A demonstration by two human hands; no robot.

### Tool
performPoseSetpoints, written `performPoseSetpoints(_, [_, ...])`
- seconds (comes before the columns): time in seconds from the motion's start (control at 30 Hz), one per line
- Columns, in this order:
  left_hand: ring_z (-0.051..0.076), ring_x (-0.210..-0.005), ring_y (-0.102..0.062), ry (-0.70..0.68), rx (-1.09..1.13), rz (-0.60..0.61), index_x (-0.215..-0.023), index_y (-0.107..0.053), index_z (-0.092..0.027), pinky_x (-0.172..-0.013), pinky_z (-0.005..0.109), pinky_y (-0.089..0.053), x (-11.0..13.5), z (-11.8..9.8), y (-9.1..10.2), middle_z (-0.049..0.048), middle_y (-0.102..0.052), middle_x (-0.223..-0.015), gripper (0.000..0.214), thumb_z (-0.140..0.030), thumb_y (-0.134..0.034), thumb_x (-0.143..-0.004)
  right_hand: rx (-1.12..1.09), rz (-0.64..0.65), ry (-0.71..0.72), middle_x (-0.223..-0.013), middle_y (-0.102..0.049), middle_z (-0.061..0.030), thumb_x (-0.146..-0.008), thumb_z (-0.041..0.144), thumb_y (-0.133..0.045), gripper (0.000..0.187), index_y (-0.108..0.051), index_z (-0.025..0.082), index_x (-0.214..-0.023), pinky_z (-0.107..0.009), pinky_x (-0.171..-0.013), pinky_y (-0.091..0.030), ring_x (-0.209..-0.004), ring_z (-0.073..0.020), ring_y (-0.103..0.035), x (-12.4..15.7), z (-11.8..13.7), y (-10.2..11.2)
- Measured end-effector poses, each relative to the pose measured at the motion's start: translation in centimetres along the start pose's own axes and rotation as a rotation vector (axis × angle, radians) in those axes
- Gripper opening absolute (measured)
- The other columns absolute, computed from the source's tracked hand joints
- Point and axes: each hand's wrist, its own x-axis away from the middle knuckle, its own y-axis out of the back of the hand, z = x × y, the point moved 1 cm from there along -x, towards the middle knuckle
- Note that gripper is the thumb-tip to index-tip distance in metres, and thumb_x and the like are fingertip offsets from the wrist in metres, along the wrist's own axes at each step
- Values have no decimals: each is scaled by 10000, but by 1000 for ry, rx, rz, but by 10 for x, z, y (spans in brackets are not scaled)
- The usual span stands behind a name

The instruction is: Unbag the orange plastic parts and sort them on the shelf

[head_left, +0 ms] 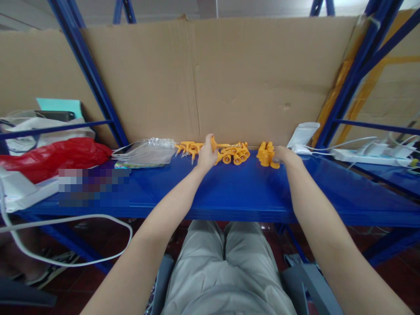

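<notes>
My left hand (207, 154) is closed, with a small orange plastic piece (213, 143) between its thumb and fingers. To its left lie several orange branched pieces (188, 148) with short metal chains. On its right is a pile of orange pieces with round cup-like ends (234, 154), some with chains showing. My right hand (284, 154) is closed at the edge of a small group of upright orange figure-like pieces (266, 154), gripping one at their right side. Its fingertips are partly hidden, and the exact kind of the pieces is too small to tell.
The blue tabletop (243, 188) ends at a cardboard wall (249, 83) between blue posts. Clear plastic bags (149, 152) and a red plastic bag (78, 153) lie left. A white stand (303, 135) and a power strip with cables (367, 154) are right. A white cable (98, 216) loops at front left.
</notes>
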Motion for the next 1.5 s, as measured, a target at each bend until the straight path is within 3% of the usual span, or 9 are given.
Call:
performPoseSetpoints(0.23, [296,-1112,-644,-18,-26,7,-1338,-432,-194,-1012,452,-484,1,-2,0,132,-658,-1161,561,-59,-587,-816,-83,-88,-24,-999,-732,-203,-725,156,-681,333,-724,114,-1053,-335,-775,-555,-984,-298,-717,1,1,3])
performPoseSetpoints(0.6, [289,-1148,-640,-77,-102,32,-1369,-414,-189,-992,396,-500,2,-1,0,136,-644,-1248,590,-45,-559,-815,-37,-73,-20,-1003,-734,-201,-725,114,-677,403,-708,90,-1126,-277,-768,-534,-1004,-276,-713,7,5,5])
performPoseSetpoints(0.8, [287,-1151,-638,-83,-103,58,-1389,-413,-187,-993,400,-491,2,-2,1,146,-633,-1269,603,-58,-558,-818,-55,-75,-64,-1089,-717,-222,-767,113,-648,422,-686,85,-1187,-312,-816,-544,-1075,-297,-693,19,10,12])
performPoseSetpoints(0.93, [267,-1140,-641,-106,-96,68,-1387,-420,-202,-977,388,-496,2,-2,1,128,-641,-1274,602,-64,-555,-817,-143,-201,-110,-1154,-690,-236,-832,173,-613,353,-688,95,-1168,-374,-879,-531,-1127,-318,-665,30,18,19])
performPoseSetpoints(1.07, [247,-1111,-654,-91,-113,102,-1389,-427,-225,-965,372,-499,4,-4,2,105,-670,-1231,608,-69,-560,-817,-356,-339,203,-1112,-718,-162,-902,225,-541,242,-712,150,-1055,-352,-913,-500,-1084,-259,-668,32,36,19])
performPoseSetpoints(1.13, [245,-1100,-658,-88,-131,132,-1385,-435,-232,-958,369,-503,5,-6,2,98,-676,-1221,597,-80,-564,-822,-512,-323,420,-1042,-735,-118,-922,260,-528,216,-710,175,-1001,-339,-896,-496,-1008,-226,-677,32,49,15])
performPoseSetpoints(1.23, [248,-1109,-656,-120,-153,179,-1382,-444,-239,-958,384,-506,7,-9,2,94,-661,-1258,579,-92,-553,-833,-682,-234,609,-896,-732,-82,-930,282,-513,219,-692,173,-867,-345,-834,-502,-849,-202,-675,34,66,5])
performPoseSetpoints(1.37, [248,-1132,-648,-181,-173,212,-1393,-446,-239,-969,395,-508,7,-10,1,88,-648,-1290,579,-109,-544,-837,-867,-53,711,-738,-696,-36,-905,288,-549,223,-654,169,-748,-321,-749,-510,-682,-154,-637,38,81,-6])
performPoseSetpoints(1.5, [236,-1146,-642,-230,-183,237,-1387,-468,-227,-984,390,-508,7,-9,0,87,-652,-1298,575,-94,-539,-832,-1038,137,705,-706,-688,-26,-849,350,-651,192,-659,171,-780,-267,-638,-489,-592,-116,-587,40,88,-11])
